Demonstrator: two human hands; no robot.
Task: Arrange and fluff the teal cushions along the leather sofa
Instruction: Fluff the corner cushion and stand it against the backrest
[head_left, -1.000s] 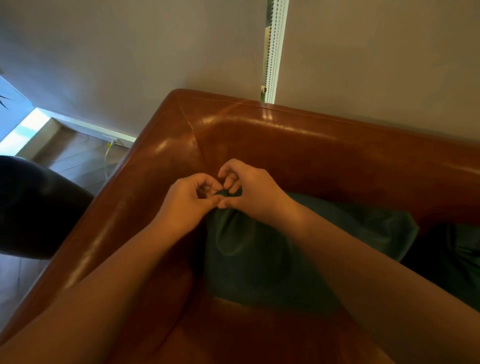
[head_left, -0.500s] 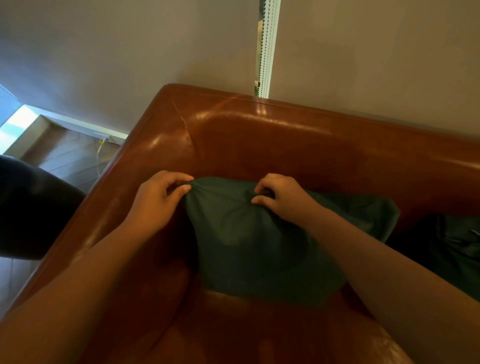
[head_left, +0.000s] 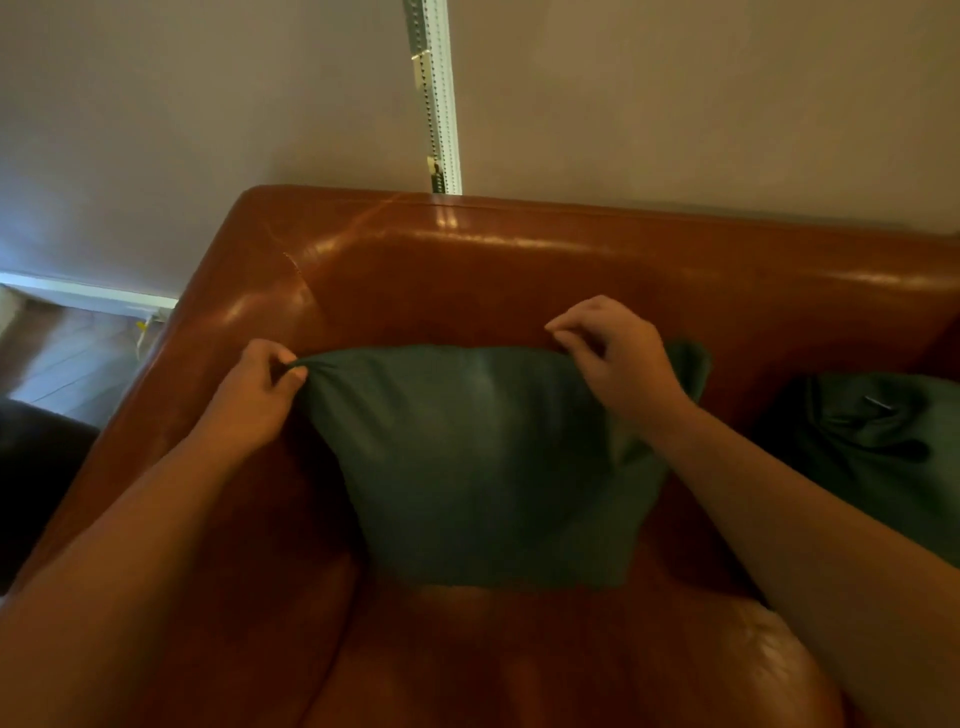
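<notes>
from the head view i'm looking down into the corner of a brown leather sofa (head_left: 519, 270), where the backrest meets the arm on the left. a teal cushion (head_left: 483, 462) stands upright on the seat, leaning against the backrest, its lower edge resting on the seat leather and its top edge just below the crest of the back. my left hand (head_left: 254, 400) has its fingers (head_left: 291, 376) pinched together on the cushion's upper left corner, the fabric bunched into a small point between thumb and forefinger. my right hand (head_left: 618, 369) sits over the top edge near the upper right corner; its fingers (head_left: 571, 332) are curled and closed on the cloth there, with the corner itself poking out past the wrist on the right. both forearms come in from the bottom of the frame, either side of the cushion. a second teal cushion (head_left: 872, 441) lies further right on the seat, crumpled and creased, well apart from the first and partly behind my right forearm. behind the sofa is a plain wall with a pale vertical strip (head_left: 436, 93) running down to the backrest, and at far left a bit of wooden floor (head_left: 67, 348) and a dark rounded object (head_left: 36, 478) i can't identify.
</notes>
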